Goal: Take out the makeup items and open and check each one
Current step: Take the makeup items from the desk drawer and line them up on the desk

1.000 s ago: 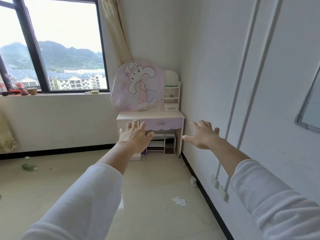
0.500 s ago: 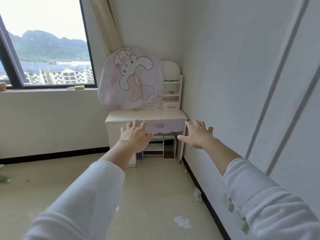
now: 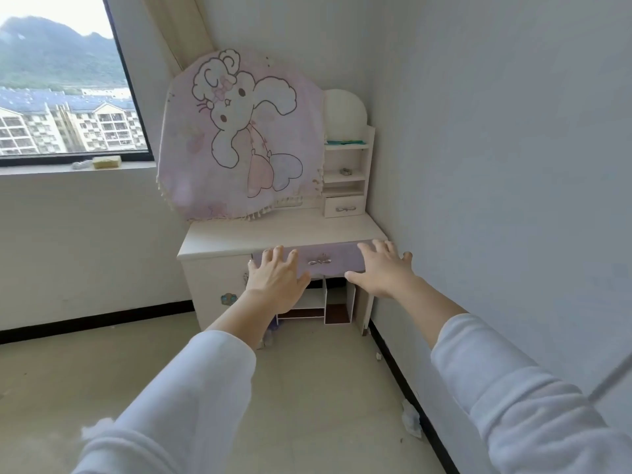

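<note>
A white dressing table (image 3: 239, 234) stands in the room's corner, with a shut purple drawer (image 3: 337, 258) that has a silver bow handle. A pink cloth with a rabbit drawing (image 3: 239, 138) covers its mirror. My left hand (image 3: 275, 280) and my right hand (image 3: 383, 271) are stretched out in front of me, fingers spread, palms down, both empty. They overlap the drawer front in view; whether they touch it I cannot tell. No makeup items are visible.
Small side shelves (image 3: 347, 162) with a little white drawer (image 3: 344, 206) stand at the table's right. Open cubbies (image 3: 325, 302) sit under the purple drawer. The right wall is close. Paper scraps (image 3: 410, 419) lie by the baseboard. A window (image 3: 65, 97) is at left.
I have moved closer to the dressing table, which now looks larger. Both hands stay outstretched and open, now in front of the purple drawer.
</note>
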`<state>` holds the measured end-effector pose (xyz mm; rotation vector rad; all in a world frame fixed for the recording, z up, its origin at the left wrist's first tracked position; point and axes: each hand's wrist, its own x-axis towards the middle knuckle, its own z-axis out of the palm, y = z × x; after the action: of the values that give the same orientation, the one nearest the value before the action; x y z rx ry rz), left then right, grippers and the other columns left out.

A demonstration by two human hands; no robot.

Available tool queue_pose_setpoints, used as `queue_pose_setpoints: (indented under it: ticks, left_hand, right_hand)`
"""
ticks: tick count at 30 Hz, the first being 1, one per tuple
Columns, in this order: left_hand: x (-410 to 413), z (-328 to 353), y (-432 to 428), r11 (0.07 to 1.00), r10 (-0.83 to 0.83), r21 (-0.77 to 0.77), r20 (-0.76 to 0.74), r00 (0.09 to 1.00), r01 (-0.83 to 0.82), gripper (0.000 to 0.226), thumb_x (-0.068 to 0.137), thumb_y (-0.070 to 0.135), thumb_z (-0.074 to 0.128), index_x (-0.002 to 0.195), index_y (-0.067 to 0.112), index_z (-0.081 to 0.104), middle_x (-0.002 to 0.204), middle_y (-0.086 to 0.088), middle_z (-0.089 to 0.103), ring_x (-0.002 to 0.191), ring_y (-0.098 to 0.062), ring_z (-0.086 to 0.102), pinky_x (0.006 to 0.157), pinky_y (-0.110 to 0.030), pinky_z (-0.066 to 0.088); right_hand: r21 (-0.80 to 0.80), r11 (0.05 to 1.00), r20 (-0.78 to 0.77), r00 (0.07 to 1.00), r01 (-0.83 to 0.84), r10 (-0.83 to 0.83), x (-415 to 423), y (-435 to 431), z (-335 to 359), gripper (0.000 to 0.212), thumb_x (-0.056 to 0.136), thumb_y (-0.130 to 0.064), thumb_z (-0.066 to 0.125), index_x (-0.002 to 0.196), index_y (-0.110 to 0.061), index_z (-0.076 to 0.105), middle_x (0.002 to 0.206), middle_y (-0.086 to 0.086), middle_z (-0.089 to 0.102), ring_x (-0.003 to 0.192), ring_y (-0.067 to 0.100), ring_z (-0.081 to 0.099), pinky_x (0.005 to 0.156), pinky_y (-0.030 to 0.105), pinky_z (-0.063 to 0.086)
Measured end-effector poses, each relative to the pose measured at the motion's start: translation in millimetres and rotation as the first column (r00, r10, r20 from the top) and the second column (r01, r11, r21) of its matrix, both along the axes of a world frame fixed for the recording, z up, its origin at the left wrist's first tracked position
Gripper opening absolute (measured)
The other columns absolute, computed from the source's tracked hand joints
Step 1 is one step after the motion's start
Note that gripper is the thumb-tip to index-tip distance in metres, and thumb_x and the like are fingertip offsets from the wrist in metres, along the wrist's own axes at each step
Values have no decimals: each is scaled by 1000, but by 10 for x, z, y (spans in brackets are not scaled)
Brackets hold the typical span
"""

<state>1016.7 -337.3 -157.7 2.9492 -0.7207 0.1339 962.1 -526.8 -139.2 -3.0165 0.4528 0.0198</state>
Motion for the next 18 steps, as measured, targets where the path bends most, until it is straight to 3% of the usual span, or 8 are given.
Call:
queue_pose_setpoints:
  ticks: [8,18]
  left_hand:
    - [1803,-425,-674,999,-12,44,-24,1000,13,57,95,47,30,144,19,23,152,-15,21,138,-35,22,109,-55,24]
    - [3479,-1081,-1131,994,50,109,-198,979,-29,56,95,47,30,143,18,23,152,-15,20,137,-37,23,109,-56,25]
  right_hand:
    - [8,999,-68,997,-48,48,1800,-683,-461,73,90,-55,44,151,-24,17,160,9,12,147,28,6,116,54,12]
    - [66,995,-250,964,-72,87,3476,-1215,-1147,71,92,-52,44,151,-21,17,159,9,13,147,30,8,115,56,14]
